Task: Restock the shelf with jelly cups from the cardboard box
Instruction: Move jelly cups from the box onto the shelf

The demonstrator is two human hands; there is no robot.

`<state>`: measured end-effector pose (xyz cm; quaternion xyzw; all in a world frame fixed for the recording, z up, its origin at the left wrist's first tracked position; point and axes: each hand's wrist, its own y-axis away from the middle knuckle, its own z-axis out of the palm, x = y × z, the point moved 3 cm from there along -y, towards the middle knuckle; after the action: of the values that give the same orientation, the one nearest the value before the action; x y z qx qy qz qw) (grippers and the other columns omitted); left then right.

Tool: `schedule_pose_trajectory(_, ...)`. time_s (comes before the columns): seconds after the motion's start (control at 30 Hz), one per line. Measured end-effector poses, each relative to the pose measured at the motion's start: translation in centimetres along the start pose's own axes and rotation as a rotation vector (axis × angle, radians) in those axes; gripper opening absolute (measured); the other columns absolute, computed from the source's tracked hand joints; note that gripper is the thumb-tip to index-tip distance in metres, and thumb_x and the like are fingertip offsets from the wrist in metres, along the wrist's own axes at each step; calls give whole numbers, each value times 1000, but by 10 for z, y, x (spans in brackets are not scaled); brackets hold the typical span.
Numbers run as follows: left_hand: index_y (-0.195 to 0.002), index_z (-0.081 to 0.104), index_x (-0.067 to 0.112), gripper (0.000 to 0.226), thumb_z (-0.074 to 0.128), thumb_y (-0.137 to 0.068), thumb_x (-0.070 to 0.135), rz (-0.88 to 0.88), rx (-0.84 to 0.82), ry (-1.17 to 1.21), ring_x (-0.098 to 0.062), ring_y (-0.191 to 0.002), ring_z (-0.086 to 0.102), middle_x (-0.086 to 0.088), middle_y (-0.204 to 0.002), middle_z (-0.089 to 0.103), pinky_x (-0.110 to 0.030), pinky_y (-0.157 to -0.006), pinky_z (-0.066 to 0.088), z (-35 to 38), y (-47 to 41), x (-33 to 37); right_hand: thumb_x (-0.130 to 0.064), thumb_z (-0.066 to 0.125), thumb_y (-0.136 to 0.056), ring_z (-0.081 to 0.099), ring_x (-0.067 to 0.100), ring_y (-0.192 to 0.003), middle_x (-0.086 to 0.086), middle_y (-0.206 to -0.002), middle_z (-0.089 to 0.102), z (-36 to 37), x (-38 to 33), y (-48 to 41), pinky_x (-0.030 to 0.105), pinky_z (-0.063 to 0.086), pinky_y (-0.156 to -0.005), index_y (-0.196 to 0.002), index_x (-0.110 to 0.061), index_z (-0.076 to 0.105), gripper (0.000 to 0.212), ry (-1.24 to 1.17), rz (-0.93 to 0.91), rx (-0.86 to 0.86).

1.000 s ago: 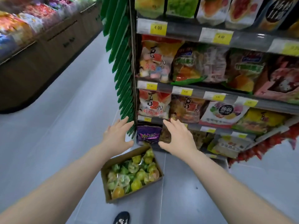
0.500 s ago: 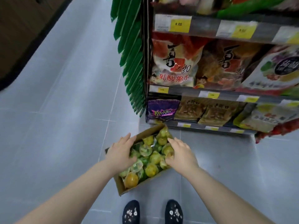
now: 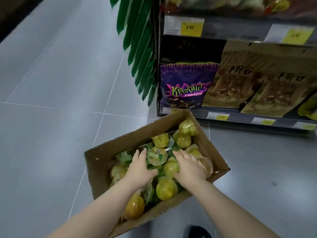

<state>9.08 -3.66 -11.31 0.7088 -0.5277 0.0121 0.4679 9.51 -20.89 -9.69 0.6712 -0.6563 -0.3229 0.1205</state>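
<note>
Hands dropped into the brown cardboard box (image 3: 101, 157) beside the grey metal shelf (image 3: 240, 115); left hand (image 3: 139, 169) and right hand (image 3: 188, 167) rest spread-fingered on yellow-green plastic jelly cups (image 3: 167, 188), gripping nothing. Box looks full, restocking's barely started.

Light: bright, even, from overhead; I note a pale sheen on the grey floor (image 3: 51, 74). Shadows: soft, darker inside the cardboard box (image 3: 101, 170) and under the shelf (image 3: 240, 116). Blur: price tags (image 3: 192, 27) and top bags (image 3: 223, 4) smeared. Distortion: wide-angle bowing at edges. My left hand (image 3: 139, 170), right hand (image 3: 188, 170): slightly soft.
</note>
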Motion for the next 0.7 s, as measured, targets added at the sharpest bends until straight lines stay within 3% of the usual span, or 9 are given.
schedule_pose_trajectory(0.13, -154, 5, 16, 94, 67, -84, 29, -15, -18, -52, -25, -147, 11, -9, -161, 5, -36, -117, 21, 22, -44, -20, -17, 54, -92, 6, 18, -147, -4, -160, 11, 10, 14, -27, 40, 5, -118, -151, -32, 18, 71, 75, -93, 71)
schedule_pose_trajectory(0.3, -152, 12, 14, 96, 73, -80, 34, -63, 20, -102, -29, -142, 26, -12, -156, 20, -40, -113, 31, 49, -80, -13, -17, 50, -95, 24, 15, -141, -8, -153, 31, -7, 32, -29, 32, 17, -115, -148, -31, 29, 59, 1, -184, 211)
schedule_pose_trajectory(0.43, -149, 21, 12, 93, 73, -79, 42, -192, 45, -139, -34, -135, 35, -14, -152, 22, -44, -108, 38, 65, -100, -2, -10, 44, -95, 37, 18, -132, -6, -146, 41, -16, 48, -13, 31, 30, -108, -145, -29, 37, 54, -87, -147, 336)
schedule_pose_trajectory(0.5, -149, 18, 14, 95, 72, -78, 48, -229, 84, -197, -36, -132, 36, -15, -149, 20, -46, -105, 40, 69, -105, 2, -8, 44, -95, 41, 20, -128, -4, -144, 43, -16, 57, -5, 32, 39, -102, -144, -27, 39, 53, -129, -122, 350)
schedule_pose_trajectory(0.7, -143, 29, 11, 100, 75, -69, 60, -234, 109, -294, -39, -129, 37, -17, -144, 24, -48, -102, 42, 63, -104, 0, -9, 45, -93, 45, 22, -123, -2, -138, 48, -8, 82, 4, 33, 43, -94, -141, -27, 42, 51, -100, -54, 359)
